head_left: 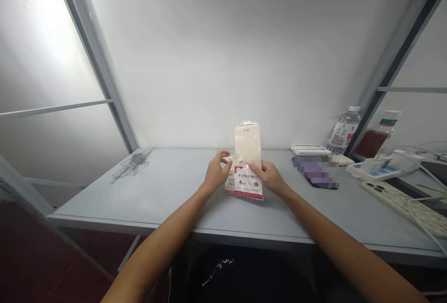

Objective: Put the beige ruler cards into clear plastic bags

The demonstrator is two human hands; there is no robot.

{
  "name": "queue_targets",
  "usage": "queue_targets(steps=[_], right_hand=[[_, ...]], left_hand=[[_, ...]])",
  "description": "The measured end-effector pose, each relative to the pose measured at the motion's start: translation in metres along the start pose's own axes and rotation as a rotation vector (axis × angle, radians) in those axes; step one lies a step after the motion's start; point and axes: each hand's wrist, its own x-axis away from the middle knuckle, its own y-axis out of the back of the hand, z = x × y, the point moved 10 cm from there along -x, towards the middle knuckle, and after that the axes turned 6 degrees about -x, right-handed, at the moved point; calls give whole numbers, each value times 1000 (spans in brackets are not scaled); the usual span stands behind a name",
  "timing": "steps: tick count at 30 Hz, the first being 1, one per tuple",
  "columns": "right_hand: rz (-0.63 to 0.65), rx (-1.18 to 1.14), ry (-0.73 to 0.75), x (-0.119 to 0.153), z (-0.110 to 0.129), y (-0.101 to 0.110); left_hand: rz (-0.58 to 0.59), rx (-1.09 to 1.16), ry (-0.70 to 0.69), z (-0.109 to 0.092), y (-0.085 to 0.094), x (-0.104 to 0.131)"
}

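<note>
Above the grey table I hold a clear plastic ruler set packet (247, 144) upright, with a cream card inside and a red and white printed label at its lower part. My right hand (268, 175) grips its right edge, thumb across the front. My left hand (219, 169) is curled at the left side, thumb and fingertips pinching near the packet's edge. Behind the front label, to the left, a second similar printed part (229, 184) shows; whether it is another packet I cannot tell. The left fingertips are partly hidden.
The grey table (167, 191) meets a white wall, with dark scribbles (134, 164) at left. On the right lie a purple pixelated item (314, 172), a white box (310, 150), a water bottle (344, 131), a dark-red drink bottle (375, 138), a power strip (380, 168) and a phone (401, 203).
</note>
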Motion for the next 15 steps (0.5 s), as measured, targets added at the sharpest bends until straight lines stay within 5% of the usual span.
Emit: queue_targets(steps=[3,9,15], right_hand=[[-13,-53,41,0,8,1],[-8,-42,24,-2,6,2],[91,-7,-39,-4,-5,-6]], left_hand=[[41,170,8,-2,-4,-1],[300,486,93,1,-29,-1],[264,569,198,20,-33,-2]])
